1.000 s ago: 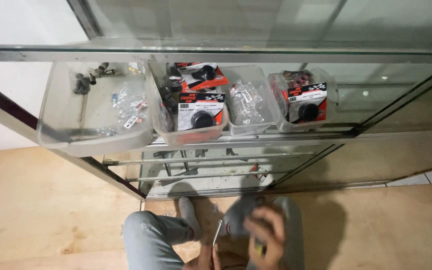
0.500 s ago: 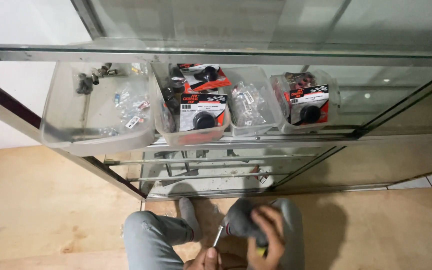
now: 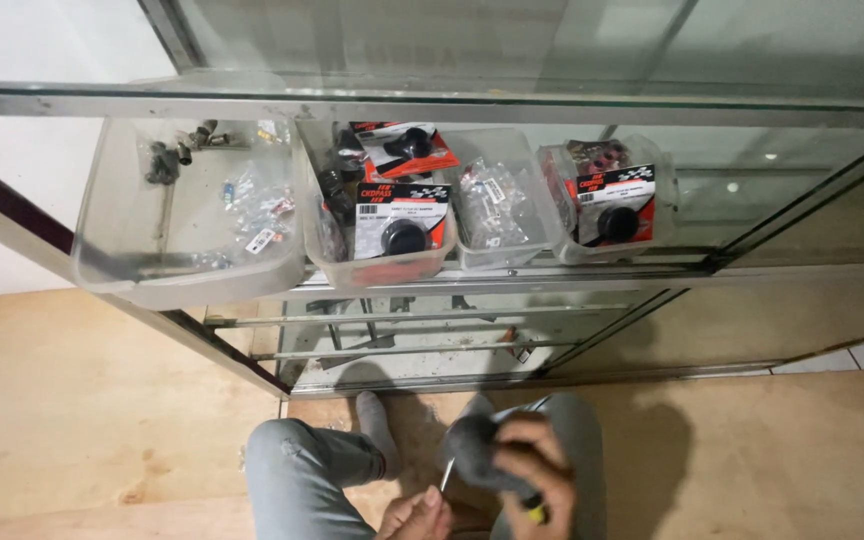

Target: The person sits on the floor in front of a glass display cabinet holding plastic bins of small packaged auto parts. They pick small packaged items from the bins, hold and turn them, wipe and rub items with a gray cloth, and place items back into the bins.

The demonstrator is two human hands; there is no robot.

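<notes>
My right hand (image 3: 540, 468) is closed over a dark grey rounded object (image 3: 470, 450), held low in front of my knees. A small yellow-green piece (image 3: 534, 513) shows under that hand. My left hand (image 3: 415, 518) sits just below and to the left, fingers pinched on a thin metal rod (image 3: 446, 474) that points up at the dark object. Both hands are partly cut off by the bottom edge. My legs in grey trousers (image 3: 297, 480) are folded on the floor.
A glass display cabinet (image 3: 512, 105) stands ahead. On its shelf are a large clear bin (image 3: 122, 260) with small hardware, a bin (image 3: 377, 272) of red-and-black packaged parts, a bin (image 3: 497, 252) of small bags and another bin (image 3: 647, 165). Wooden floor (image 3: 82, 410) lies left.
The view has tipped slightly, so the bins sit a little lower in frame. My right hand has shifted round the dark object, and my left hand has closed on the thin rod.
</notes>
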